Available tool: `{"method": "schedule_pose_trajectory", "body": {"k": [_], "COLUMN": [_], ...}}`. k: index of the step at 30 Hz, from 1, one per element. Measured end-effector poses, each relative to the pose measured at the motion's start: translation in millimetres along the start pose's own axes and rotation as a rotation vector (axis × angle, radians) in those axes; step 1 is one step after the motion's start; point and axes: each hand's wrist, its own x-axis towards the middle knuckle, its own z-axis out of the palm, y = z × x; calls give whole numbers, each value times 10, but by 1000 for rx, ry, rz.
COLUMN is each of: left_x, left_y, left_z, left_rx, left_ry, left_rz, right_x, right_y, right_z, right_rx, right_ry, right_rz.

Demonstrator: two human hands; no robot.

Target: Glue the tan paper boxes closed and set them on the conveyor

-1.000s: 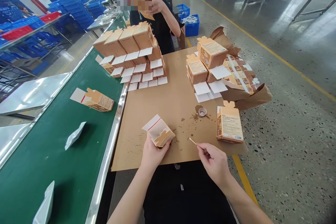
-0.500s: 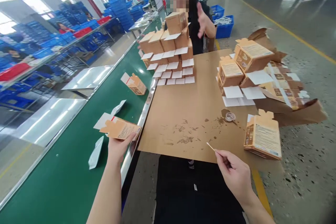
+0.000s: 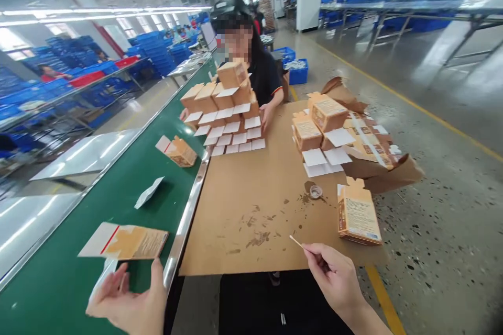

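My left hand point(image 3: 128, 301) hovers open over the green conveyor belt point(image 3: 70, 251), fingers spread, just below a brown carton point(image 3: 129, 242) lying flat on the belt with its white flap out. My right hand point(image 3: 334, 277) is pinched on a thin wooden stick point(image 3: 296, 242) whose tip points over the stained brown work board point(image 3: 259, 209). A small round glue pot point(image 3: 315, 191) sits on the board, and one closed carton point(image 3: 358, 216) lies right of it.
Two stacks of open-flapped cartons stand on the board, one far left point(image 3: 226, 115), one right point(image 3: 320, 131) beside torn brown wrapping point(image 3: 387, 167). Another carton point(image 3: 178, 151) and a white pouch point(image 3: 148, 192) ride the belt. A co-worker point(image 3: 261, 73) stands behind the far stack. Blue crates line the background.
My left hand carried the carton from the board onto the belt and let go of it; it now lies flat. My right hand kept the stick. The co-worker lowered a hand to the stack.
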Motion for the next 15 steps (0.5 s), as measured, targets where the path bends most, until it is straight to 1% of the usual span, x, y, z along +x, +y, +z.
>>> {"method": "schedule_pose_trajectory", "body": {"k": [1, 2, 3, 4, 6, 7, 8, 9, 10, 11, 12, 13, 14, 15], "left_x": [-55, -93, -114, -123, -126, -134, -155, -193, -248, -317, -396, -481, -563, -639], "left_y": [100, 254, 461, 717, 1330, 1655, 1969, 2259, 2511, 2716, 2872, 2978, 3039, 3064], "left_z": [141, 337, 590, 894, 1617, 2004, 2387, 2746, 3070, 3348, 3577, 3755, 3887, 3980], "left_rx": [-78, -159, -237, -300, -421, -451, -432, -367, -332, -308, -274, -250, -229, -213], "left_ry": [-42, -122, -244, -381, -667, -779, -869, -936, -979, -1011, -1038, -1062, -1086, -1110], "left_rz": [-11, -35, -77, -122, -235, -292, -355, -427, -452, -463, -477, -481, -487, -492], "right_x": [-21, -45, -71, -97, -150, -178, -209, -244, -282, -323, -365, -406, -445, -478], "right_y": [-18, -38, -61, -85, -134, -155, -173, -187, -197, -204, -209, -215, -221, -229], "right_z": [-26, -50, -72, -94, -141, -167, -196, -228, -260, -293, -324, -354, -380, -403], "right_rx": [4, 9, 13, 17, 14, 9, 2, -5, -14, -26, -38, -53, -73, -111], "right_ry": [25, 48, 67, 82, 103, 113, 122, 131, 136, 137, 133, 129, 125, 131], "right_rz": [3, 5, 6, 5, 3, 3, 5, 7, 9, 13, 17, 20, 21, 18]}}
